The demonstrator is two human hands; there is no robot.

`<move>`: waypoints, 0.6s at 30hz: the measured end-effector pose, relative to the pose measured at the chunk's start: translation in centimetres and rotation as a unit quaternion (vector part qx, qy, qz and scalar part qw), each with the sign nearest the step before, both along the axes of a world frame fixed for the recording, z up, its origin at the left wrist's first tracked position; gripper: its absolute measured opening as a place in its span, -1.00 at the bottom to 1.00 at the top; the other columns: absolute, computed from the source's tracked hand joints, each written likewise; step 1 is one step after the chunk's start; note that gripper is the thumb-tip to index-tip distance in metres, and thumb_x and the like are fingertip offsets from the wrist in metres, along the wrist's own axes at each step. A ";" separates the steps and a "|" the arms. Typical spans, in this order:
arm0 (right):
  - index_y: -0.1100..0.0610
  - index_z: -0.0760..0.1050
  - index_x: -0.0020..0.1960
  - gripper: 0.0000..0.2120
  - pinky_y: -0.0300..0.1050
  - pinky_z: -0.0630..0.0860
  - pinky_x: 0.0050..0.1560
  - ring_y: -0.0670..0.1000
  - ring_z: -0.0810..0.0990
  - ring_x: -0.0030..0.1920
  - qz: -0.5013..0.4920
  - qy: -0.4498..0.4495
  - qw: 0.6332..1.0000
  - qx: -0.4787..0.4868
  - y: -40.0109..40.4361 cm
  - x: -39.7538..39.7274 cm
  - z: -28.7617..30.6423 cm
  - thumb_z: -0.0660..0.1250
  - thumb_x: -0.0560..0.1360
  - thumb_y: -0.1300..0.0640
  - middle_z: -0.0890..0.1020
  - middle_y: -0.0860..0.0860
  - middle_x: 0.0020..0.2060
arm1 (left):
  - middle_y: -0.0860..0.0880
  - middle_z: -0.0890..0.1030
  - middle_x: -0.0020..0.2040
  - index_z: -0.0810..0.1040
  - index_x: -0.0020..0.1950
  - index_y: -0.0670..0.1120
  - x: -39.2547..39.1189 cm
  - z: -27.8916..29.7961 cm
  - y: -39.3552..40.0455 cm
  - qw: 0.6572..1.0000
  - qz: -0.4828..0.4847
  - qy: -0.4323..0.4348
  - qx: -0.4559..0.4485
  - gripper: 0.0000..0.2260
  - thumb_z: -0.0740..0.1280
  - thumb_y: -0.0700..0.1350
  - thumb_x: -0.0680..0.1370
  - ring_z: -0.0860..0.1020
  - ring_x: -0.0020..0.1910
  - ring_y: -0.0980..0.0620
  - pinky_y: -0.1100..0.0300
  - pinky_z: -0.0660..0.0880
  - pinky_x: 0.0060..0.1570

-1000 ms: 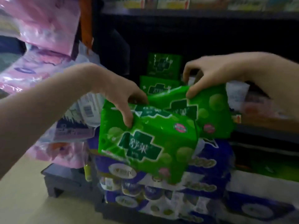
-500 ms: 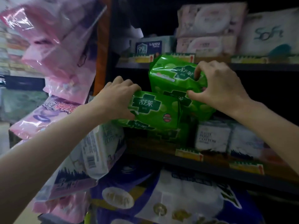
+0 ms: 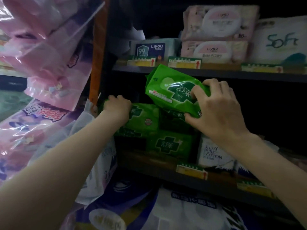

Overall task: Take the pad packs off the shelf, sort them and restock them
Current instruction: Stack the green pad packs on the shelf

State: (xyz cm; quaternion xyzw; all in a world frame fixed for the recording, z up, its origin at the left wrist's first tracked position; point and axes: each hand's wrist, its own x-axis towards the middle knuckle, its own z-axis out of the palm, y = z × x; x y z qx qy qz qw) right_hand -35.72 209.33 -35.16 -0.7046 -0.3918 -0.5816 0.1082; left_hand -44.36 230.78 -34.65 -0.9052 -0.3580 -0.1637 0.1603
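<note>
My right hand (image 3: 216,112) grips a green pad pack (image 3: 167,90) by its right end, holding it tilted above the stack inside the dark middle shelf (image 3: 149,165). My left hand (image 3: 117,106) is closed on the left end of a second green pad pack (image 3: 144,118), which lies on top of other green packs. One more green pack (image 3: 169,145) stands below them on the shelf board. The back of the shelf is dark and hidden.
White cotton packs (image 3: 211,153) stand right of the green stack. The upper shelf holds wipe packs (image 3: 214,48) and a blue-labelled pack (image 3: 149,48). Pink bagged packs (image 3: 41,55) hang at the left beside an orange post (image 3: 98,47). Tissue rolls (image 3: 182,211) fill the space below.
Both hands lifted the two green packs from low in front of me up into the middle shelf. The left pack now rests on the stack; the right pack is tilted above it.
</note>
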 end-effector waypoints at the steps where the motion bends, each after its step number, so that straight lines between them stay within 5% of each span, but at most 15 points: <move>1: 0.23 0.50 -0.01 -0.54 0.14 0.47 -0.05 0.31 0.50 -0.04 0.002 0.004 1.000 -0.001 -0.1 0.2 -0.1 0.54 0.21 0.03 0.52 0.29 -0.01 | -0.24 0.31 0.33 0.29 0.38 -0.21 0.1 -0.1 0.3 1.000 0.012 0.005 -0.018 -0.57 0.31 -0.22 0.54 0.26 0.32 -0.29 -0.06 0.36 0.19; 7: 0.21 0.51 -0.02 -0.58 0.14 0.46 -0.02 0.30 0.49 -0.02 0.021 0.022 1.000 0.007 -0.1 0.4 -0.5 0.51 0.23 0.03 0.54 0.27 -0.02 | -0.21 0.42 0.28 0.29 0.40 -0.22 0.4 0.0 -0.2 0.998 0.033 0.048 -0.014 -0.57 0.27 -0.21 0.55 0.39 0.25 -0.23 0.06 0.35 0.05; 11: 0.19 0.51 -0.03 -0.58 0.13 0.47 -0.03 0.29 0.50 -0.03 0.023 0.055 0.998 -0.018 0.2 1.4 -1.3 0.53 0.22 0.03 0.54 0.27 -0.03 | -0.29 0.15 0.45 -0.22 0.53 -0.18 1.2 -2.3 -1.4 0.999 0.040 0.016 -0.031 -0.29 0.22 -0.15 0.59 0.24 0.35 -0.31 -0.03 0.36 0.21; 15: 0.18 0.51 -0.03 -0.58 0.11 0.47 -0.03 0.28 0.51 -0.03 0.020 0.091 0.995 -0.023 0.1 2.2 -2.0 0.54 0.22 0.03 0.55 0.25 -0.04 | -0.20 -0.26 0.52 -0.34 0.51 -0.03 3.5 -4.8 -4.8 0.994 -0.025 -0.065 -0.084 -0.13 0.33 0.00 0.54 -0.03 0.43 -0.45 -0.31 0.17 0.30; 18: 0.18 0.51 -0.03 -0.58 0.10 0.47 -0.04 0.27 0.51 -0.04 0.015 0.100 0.995 -0.011 0.1 2.4 -2.3 0.54 0.22 0.02 0.55 0.24 -0.06 | -0.15 -0.36 0.50 -0.33 0.51 0.04 5.2 -5.6 -6.5 0.982 -0.033 -0.138 -0.125 -0.15 0.29 0.09 0.55 -0.20 0.41 -0.48 -0.42 -0.02 0.30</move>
